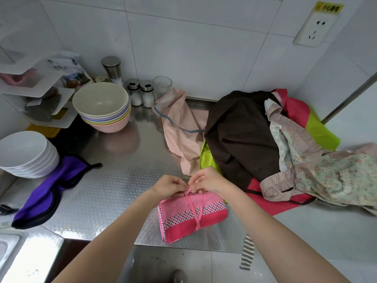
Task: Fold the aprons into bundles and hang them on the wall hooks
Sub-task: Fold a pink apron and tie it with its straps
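Pink apron (192, 216) is folded into a bundle near the front edge of the table (114, 180), its strap (196, 209) wrapped round the middle. Both hands work at the bundle's far edge: left hand (169, 185) and right hand (208, 180) each pinch a strap end – looks like tying the knot. Risk: a loose knot, and the bundle opens once lifted to a hook. Bundle sits close to the table's front edge, so a tug toward the body could drag it off. Unfolded pile (255, 139) lies just beside, w/ a red apron (271, 203) nearly touching – a stray tie could get caught in the knot. No hooks in view.
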Demonstrator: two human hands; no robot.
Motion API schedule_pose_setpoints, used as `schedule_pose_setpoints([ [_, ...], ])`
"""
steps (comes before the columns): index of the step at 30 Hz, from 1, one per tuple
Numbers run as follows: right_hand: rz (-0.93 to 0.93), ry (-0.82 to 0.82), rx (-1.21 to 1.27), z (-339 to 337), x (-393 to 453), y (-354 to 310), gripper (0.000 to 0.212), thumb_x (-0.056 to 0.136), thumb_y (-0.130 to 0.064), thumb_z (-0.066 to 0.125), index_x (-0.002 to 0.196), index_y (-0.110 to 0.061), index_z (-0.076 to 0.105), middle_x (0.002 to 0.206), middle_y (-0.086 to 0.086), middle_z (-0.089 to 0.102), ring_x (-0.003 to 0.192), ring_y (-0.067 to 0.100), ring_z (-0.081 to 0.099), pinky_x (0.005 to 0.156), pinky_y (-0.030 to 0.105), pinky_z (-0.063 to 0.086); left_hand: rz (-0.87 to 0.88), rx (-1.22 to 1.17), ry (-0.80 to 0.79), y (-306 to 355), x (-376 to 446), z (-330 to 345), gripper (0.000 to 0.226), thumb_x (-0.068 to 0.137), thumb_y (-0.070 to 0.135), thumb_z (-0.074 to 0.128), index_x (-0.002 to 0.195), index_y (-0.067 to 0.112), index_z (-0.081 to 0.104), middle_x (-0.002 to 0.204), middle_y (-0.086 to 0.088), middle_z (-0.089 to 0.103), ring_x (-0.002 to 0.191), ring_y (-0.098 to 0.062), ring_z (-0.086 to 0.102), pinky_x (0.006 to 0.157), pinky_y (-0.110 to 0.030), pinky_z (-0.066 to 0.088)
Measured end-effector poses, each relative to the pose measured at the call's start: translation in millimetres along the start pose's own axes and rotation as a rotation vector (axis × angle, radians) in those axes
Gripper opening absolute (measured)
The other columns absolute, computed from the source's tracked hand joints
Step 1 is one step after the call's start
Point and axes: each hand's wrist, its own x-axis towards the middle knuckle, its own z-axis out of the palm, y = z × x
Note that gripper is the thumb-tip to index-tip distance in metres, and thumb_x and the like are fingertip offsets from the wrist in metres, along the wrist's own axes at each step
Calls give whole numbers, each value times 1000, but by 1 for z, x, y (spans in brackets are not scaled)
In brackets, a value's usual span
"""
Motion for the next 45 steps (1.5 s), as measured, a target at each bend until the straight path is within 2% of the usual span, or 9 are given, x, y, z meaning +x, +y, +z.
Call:
schedule_pose_setpoints([
  [2,-36,97,-192,4,4,-2,23,73,12,63,72,-11,61,65,6,60,39,0,52,43,14,44,10,24,10,3,0,4,16,83,1,65,70,10,64,71,-5,63,51,0,60,60,-9,53],
  [6,-205,204,-674,15,3,-5,9,82,-6,61,90,-8,66,95,13,67,88,25,63,76,31,49,13,0,39,3,-2,8,18,85,-3,60,70,7,62,70,-7,62,50,-1,60,56,-9,51],
  [9,-252,260,-793,21,0,-5,12,87,-9,54,96,-5,61,101,16,62,95,34,60,75,38,48,-35,-174,45,4,-5,9,16,89,3,57,75,5,62,70,-7,62,52,-3,62,55,-12,53],
  [21,-431,225,-703,14,-10,8,16,86,-25,64,85,-10,65,89,6,67,86,24,60,71,33,41,-62,-200,214,7,2,14,23,92,3,53,70,5,53,42,-1,55,33,-4,55,43,-15,51],
  [31,-87,303,-336,19,-5,12,16,83,-11,64,95,-7,74,93,8,73,89,17,65,78,23,46,12,-253,122,8,0,12,14,90,-7,51,82,4,54,74,-10,56,62,-11,62,55,-16,56],
  [34,-5,280,-85,19,-2,10,13,76,0,62,72,-6,73,63,11,64,53,13,55,68,34,51,105,107,44,4,-2,5,23,80,-9,61,85,13,55,81,-4,58,71,-10,57,61,-12,52],
  [38,65,196,1,18,-5,12,14,75,6,61,78,-4,72,54,3,57,45,10,51,49,19,45,260,636,67,11,1,4,25,75,9,72,77,26,55,78,6,58,69,-7,54,66,-12,43],
  [42,39,176,-69,21,-4,16,27,69,-8,78,56,-21,58,50,-7,53,48,7,47,55,26,40,321,429,33,15,-2,8,24,80,3,69,80,23,54,76,5,56,49,6,53,60,-11,45],
  [45,18,205,-24,17,-10,15,31,71,-13,79,51,-24,57,35,-13,51,38,-2,46,52,21,37,259,165,-46,22,-16,7,24,83,-10,59,93,12,55,84,-1,53,58,-3,57,53,-11,49],
])
